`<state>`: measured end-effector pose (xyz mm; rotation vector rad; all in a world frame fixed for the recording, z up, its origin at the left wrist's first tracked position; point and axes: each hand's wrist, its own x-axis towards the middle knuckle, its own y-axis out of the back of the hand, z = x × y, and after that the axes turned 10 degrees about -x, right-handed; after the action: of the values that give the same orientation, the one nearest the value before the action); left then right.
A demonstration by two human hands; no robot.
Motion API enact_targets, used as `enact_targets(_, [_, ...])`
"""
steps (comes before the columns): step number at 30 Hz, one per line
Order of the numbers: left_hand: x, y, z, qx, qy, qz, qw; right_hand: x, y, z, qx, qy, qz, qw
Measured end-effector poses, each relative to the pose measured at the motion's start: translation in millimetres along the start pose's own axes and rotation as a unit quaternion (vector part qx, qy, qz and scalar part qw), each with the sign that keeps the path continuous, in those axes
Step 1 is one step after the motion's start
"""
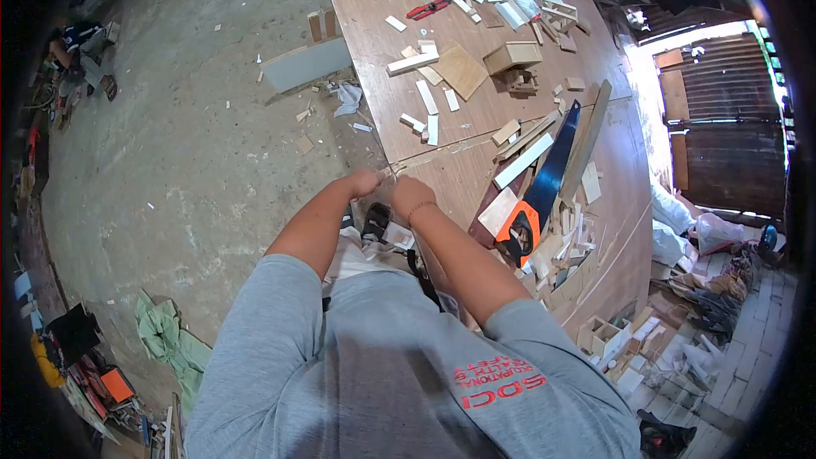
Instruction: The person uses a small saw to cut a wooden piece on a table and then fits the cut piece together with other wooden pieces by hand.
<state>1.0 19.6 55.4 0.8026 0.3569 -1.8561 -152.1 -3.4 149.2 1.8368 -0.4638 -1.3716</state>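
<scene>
A grey concrete floor (170, 119) fills the left, dusty and strewn with wood scraps. A long brown wooden desk (361, 8) runs from near to far through the middle. A grey board (306, 64) lies beside its left edge. On the right, daylight comes in through an opening (714, 34) above dark slatted wooden doors (731, 127). White sacks (680, 221) lie below them. A green cloth (166, 336) is crumpled on the near left floor.
</scene>
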Motion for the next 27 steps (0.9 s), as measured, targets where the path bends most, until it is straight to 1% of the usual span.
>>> enact_targets(2, [-7, -2, 9, -0.065, 0.079, 0.009, 0.995, -9, -6, 2, -0.005, -0.017, 0.007, 1.000])
enact_targets(3, [-5, -2, 9, -0.067, 0.078, 0.009, 0.995, -9, -4, 3, -0.009, -0.018, 0.011, 1.000])
enact_targets(5, [-6, -3, 6, -0.076, 0.044, 0.022, 0.996, 1, -5, -1, -0.010, -0.018, 0.012, 1.000])
enact_targets(6, [5, -6, -10, -0.077, 0.046, 0.019, 0.996, 17, -6, -5, -0.005, -0.011, -0.001, 1.000])
enact_targets(7, [28, -7, -36, -0.034, -0.028, 0.002, 0.999, 28, -4, -8, -0.001, -0.002, -0.009, 1.000])
enact_targets(8, [40, -8, -50, 0.009, -0.101, -0.016, 0.995, 26, -2, -8, -0.001, -0.003, -0.010, 1.000])
enact_targets(9, [29, -6, -37, 0.010, -0.101, -0.018, 0.995, 22, 1, -10, 0.008, -0.001, -0.004, 1.000])
enact_targets(11, [-6, 0, 7, -0.029, 0.019, -0.002, 0.999, 13, 2, -6, 0.013, 0.001, 0.003, 1.000])
enact_targets(13, [2, 2, 2, -0.035, 0.026, -0.010, 0.999, -6, -8, -1, 0.009, -0.019, 0.028, 0.999])
enact_targets(15, [6, 0, 0, -0.042, 0.033, -0.023, 0.998, -6, -10, 1, 0.004, -0.022, 0.027, 0.999])
enact_targets(17, [2, 1, 1, -0.036, 0.021, -0.016, 0.999, 3, -9, -2, 0.001, -0.022, 0.025, 0.999])
enact_targets(18, [8, -1, -7, -0.036, 0.024, -0.018, 0.999, 15, -4, -8, 0.003, -0.014, 0.010, 1.000])
enact_targets(20, [25, -3, -30, -0.014, -0.046, -0.039, 0.998, 21, -6, -10, 0.006, -0.004, -0.005, 1.000])
enact_targets(21, [20, -2, -24, -0.012, -0.046, -0.040, 0.998, 23, -9, -9, 0.006, 0.001, 0.013, 1.000])
enact_targets(23, [4, -2, -2, -0.098, 0.065, -0.013, 0.993, 15, -12, -2, 0.004, 0.006, 0.033, 0.999])
enact_targets(25, [6, 0, -4, -0.104, 0.066, -0.012, 0.992, -14, -18, 6, 0.014, -0.026, 0.036, 0.999])
enact_targets(27, [7, -5, -3, -0.114, 0.064, -0.012, 0.991, -23, -17, 10, 0.016, -0.030, 0.031, 0.999])
